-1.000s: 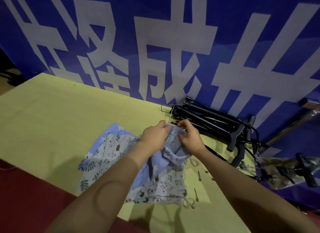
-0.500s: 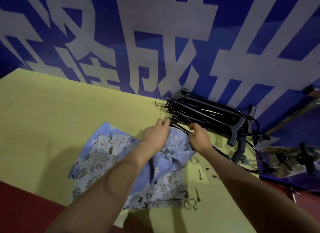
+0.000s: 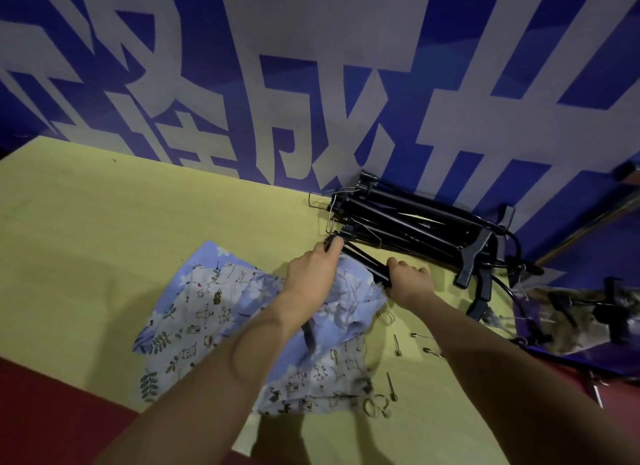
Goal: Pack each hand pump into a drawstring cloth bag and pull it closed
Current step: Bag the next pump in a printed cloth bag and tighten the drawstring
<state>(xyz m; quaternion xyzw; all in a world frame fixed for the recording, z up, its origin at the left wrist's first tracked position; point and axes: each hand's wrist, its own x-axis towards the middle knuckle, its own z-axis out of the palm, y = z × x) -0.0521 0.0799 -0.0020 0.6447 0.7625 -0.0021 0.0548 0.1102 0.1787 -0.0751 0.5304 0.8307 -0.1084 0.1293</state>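
Observation:
A black hand pump (image 3: pixel 363 261) lies slanted between my hands, its lower part inside a blue patterned drawstring bag (image 3: pixel 349 302). My left hand (image 3: pixel 313 274) grips the pump's upper end together with the bag's edge. My right hand (image 3: pixel 408 283) holds the pump's tube where it enters the bag's mouth. More printed cloth bags (image 3: pixel 204 312) lie flat under my left forearm. A pile of black hand pumps (image 3: pixel 415 225) rests against the wall behind my hands.
The yellow table (image 3: pixel 121 229) reaches left and toward me. Loose metal needles (image 3: pixel 398 345) and drawstring loops (image 3: pixel 375 404) lie by my right forearm. A blue banner wall (image 3: pixel 311 84) backs the table. At the right lies a camouflage-print bag (image 3: pixel 571 312) with black parts.
My hands moved apart and toward the pile. The pump's black tube now shows between them, sticking out of the bag's mouth. The camera tilted up a little.

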